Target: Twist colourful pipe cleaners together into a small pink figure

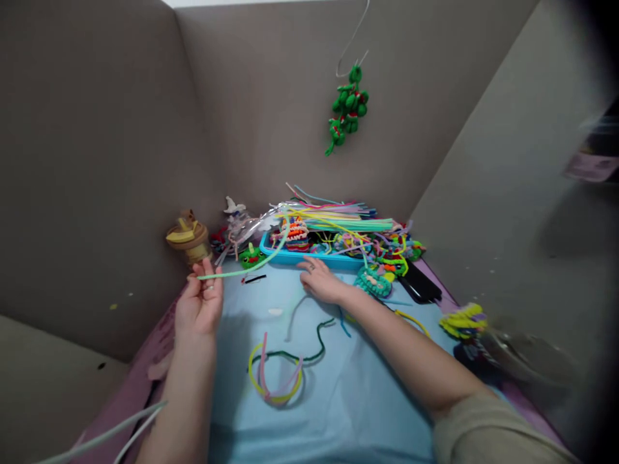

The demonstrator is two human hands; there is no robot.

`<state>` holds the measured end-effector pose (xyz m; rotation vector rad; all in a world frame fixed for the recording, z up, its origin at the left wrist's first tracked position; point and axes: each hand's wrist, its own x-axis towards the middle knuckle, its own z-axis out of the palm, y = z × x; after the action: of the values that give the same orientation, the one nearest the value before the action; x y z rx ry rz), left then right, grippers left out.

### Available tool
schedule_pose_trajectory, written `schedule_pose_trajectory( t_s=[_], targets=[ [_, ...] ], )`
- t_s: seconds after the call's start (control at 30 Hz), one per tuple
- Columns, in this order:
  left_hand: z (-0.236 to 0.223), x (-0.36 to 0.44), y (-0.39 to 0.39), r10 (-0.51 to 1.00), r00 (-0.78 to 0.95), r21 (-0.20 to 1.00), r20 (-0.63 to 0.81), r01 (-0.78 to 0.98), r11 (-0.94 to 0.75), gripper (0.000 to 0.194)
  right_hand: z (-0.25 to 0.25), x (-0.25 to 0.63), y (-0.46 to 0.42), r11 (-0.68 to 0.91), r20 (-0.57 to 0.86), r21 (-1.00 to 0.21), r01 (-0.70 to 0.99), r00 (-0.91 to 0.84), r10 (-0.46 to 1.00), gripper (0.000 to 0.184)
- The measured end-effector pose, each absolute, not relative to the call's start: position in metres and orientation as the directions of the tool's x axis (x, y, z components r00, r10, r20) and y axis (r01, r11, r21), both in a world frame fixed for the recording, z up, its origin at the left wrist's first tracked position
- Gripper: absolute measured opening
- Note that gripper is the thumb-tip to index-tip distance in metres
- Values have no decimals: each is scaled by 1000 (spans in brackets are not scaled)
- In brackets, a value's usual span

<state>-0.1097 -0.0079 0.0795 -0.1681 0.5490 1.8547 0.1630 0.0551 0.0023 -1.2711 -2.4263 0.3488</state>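
Currently, a mint pipe cleaner (265,260) is pinched near one end by the left hand (200,299), arched toward the blue tray (343,261); it could be snagged by heaped strands (358,225) if tugged; the right hand's (320,280) grip, just beside the tray, cannot be told

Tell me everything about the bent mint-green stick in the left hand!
The long, thin mint-green pipe cleaner looks soft and fuzzy. The bare left hand holds one end; the rest runs rightward, then curves upward in front of the rectangular blue plastic tray. I can't tell whether it touches the tray.
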Motion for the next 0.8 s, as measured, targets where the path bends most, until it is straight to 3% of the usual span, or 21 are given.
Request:
schedule_pose_trajectory(
  t_s=[0.1,0.17,0.23,0.3,0.37,0.43,0.57,0.7,0.8],
  targets=[
    [84,-105,-3,872,-361,313,-329,-913,-260,38,35,176,65,436,388,-402,805,-281,878,26],
    [89,-96,3,889,-354,336,-289,-907,-252,39,53,178,64,326,531,-582,745,44,846,32],
    [94,-82,9,897,-339,358,-284,-905,-229,39,62,173,57,371,481,-781,502,107,870,39],
    [98,-66,17,913,-311,404,-265,-895,-188,35,65,163,47,347,349,-935,76,9,937,47],
    [99,-51,26,931,-287,471,-224,-869,-154,29,64,153,41,254,253,-930,-267,37,967,55],
    [96,-38,34,960,-206,567,-190,-821,-64,22,64,149,41,177,124,-871,-457,145,982,53],
    [85,-23,45,987,-70,815,-147,-574,81,11,65,160,53,169,23,-826,-538,266,964,34],
    [80,-20,51,993,-55,881,-106,-468,68,27,62,172,55,247,75,-836,-490,344,936,27],
    [82,-19,54,999,39,957,0,-289,11,31,61,168,47,247,115,-878,-410,319,941,23]
  ],
)
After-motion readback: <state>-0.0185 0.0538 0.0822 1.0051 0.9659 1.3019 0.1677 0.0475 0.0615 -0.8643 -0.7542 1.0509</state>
